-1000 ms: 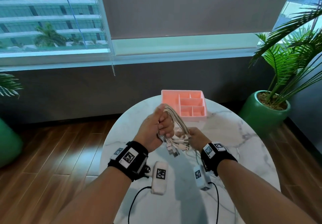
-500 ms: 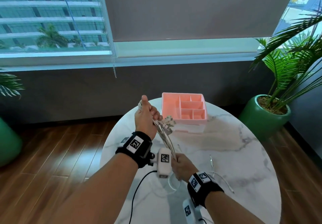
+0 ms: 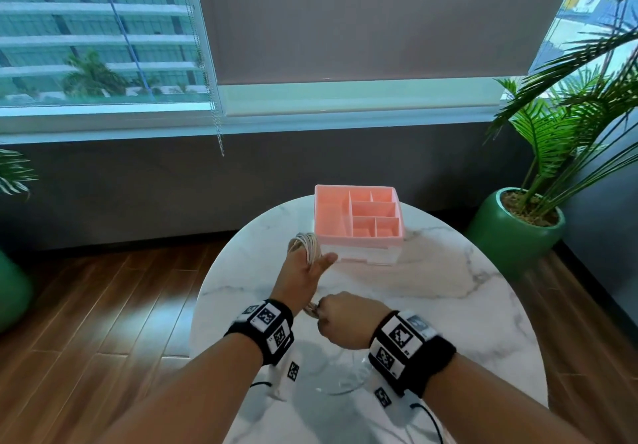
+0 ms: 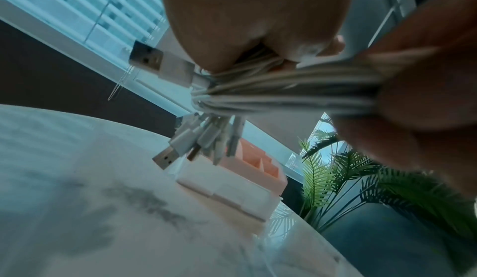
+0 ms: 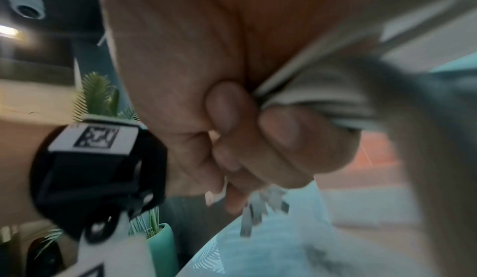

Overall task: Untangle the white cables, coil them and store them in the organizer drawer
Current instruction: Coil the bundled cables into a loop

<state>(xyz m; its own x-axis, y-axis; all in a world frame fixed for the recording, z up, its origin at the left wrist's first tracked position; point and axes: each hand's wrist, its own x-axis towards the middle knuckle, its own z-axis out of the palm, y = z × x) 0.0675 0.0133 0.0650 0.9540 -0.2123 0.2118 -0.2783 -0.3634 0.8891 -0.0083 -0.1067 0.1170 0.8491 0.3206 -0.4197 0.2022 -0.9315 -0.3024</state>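
A bundle of white cables [image 3: 305, 241] loops over the fingers of my left hand [image 3: 300, 274], which is raised over the marble table with its thumb stuck out. In the left wrist view the cables [image 4: 284, 91] run taut under the curled fingers, and several USB plugs [image 4: 167, 157] dangle from them. My right hand [image 3: 340, 323] is a fist gripping the bundle's near end beside my left wrist. Its curled fingers [image 5: 278, 130] close on the cables [image 5: 317, 96]. The pink organizer [image 3: 331, 216] stands just beyond my left hand on a white drawer [image 3: 366, 254], which looks closed.
The round marble table [image 3: 448, 288] drops off to wood floor on the left. A palm in a green pot [image 3: 511, 233] stands to the right, and a dark wall under a window lies behind. Thin black leads [image 3: 428, 416] trail from my wrist cameras near the table's front edge.
My hands, which were together around the bundle, have drawn apart. The cables are now stretched from my left fingers down to my right fist by the left wrist. Both hands sit lower.
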